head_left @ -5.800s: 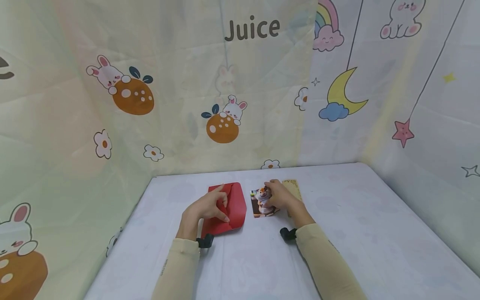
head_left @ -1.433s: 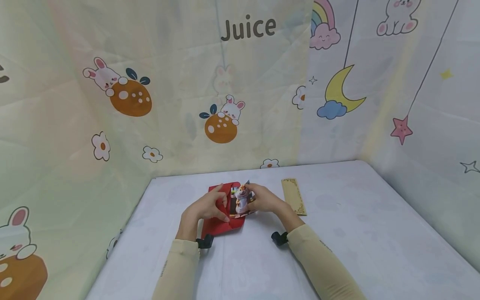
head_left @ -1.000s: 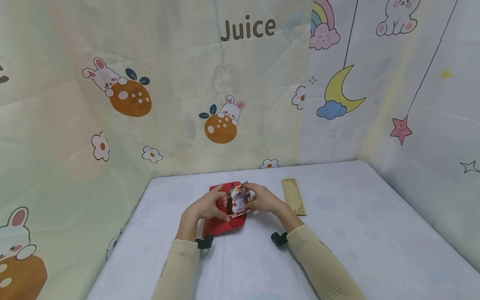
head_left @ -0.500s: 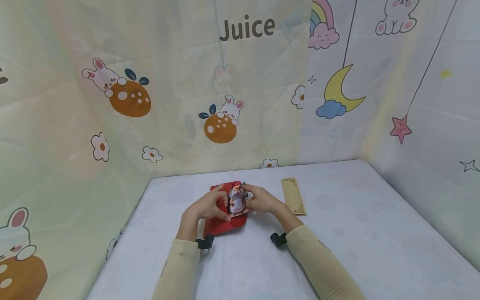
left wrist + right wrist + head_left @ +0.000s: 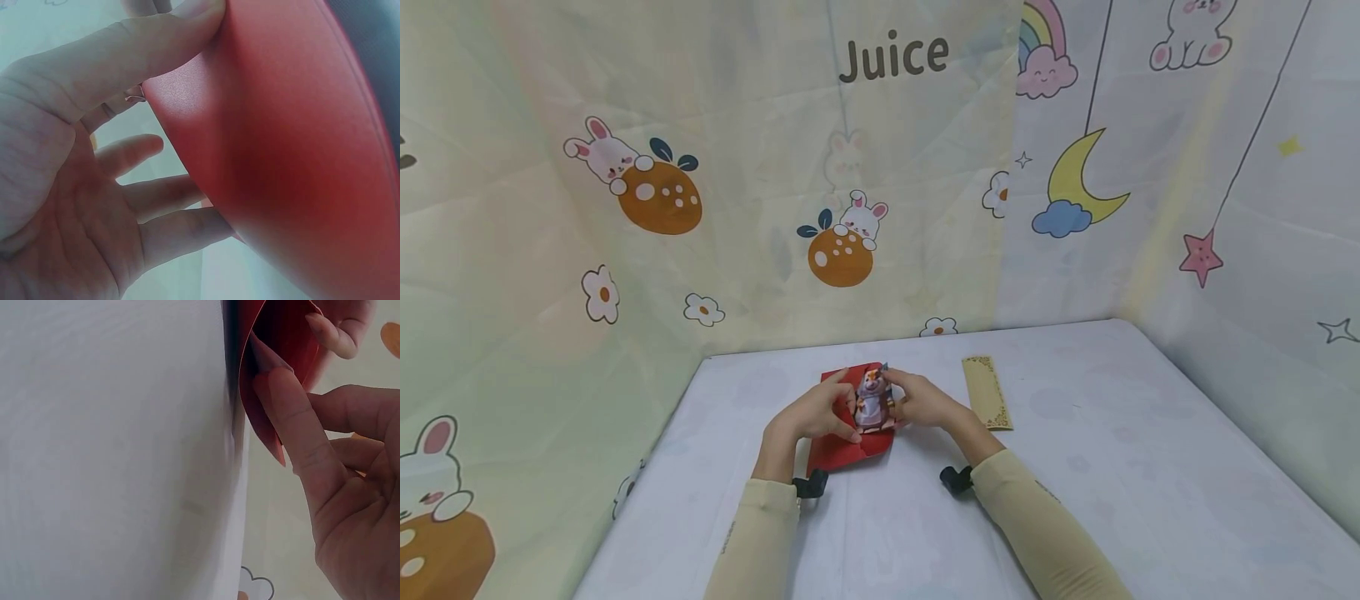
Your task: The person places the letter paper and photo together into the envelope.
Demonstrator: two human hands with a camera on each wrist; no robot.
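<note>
A red envelope (image 5: 846, 454) lies in front of me, raised at its mouth. My left hand (image 5: 814, 412) pinches its edge; in the left wrist view the thumb is on the red paper (image 5: 294, 150) and other fingers reach behind it. With fingertips and thumb my right hand (image 5: 928, 402) grips the right edge of a picture card (image 5: 872, 408) showing a cartoon hamster. The card overlaps the envelope, its left part hidden at my left fingers. In the right wrist view the envelope (image 5: 247, 394) gapes open, with the card's corner (image 5: 269, 355) inside the mouth beside my right hand (image 5: 331, 456).
A gold patterned paper strip (image 5: 987, 393) lies on the white-covered table (image 5: 1075, 467), right of my right hand. Printed cloth curtains (image 5: 737, 208) stand behind the table and along its sides. A black wrist camera (image 5: 957, 479) sits at my right cuff.
My right hand has carried the picture card left from beside the gold strip to the envelope. Over the last second the card has slid further left into it. My left hand has stayed in place.
</note>
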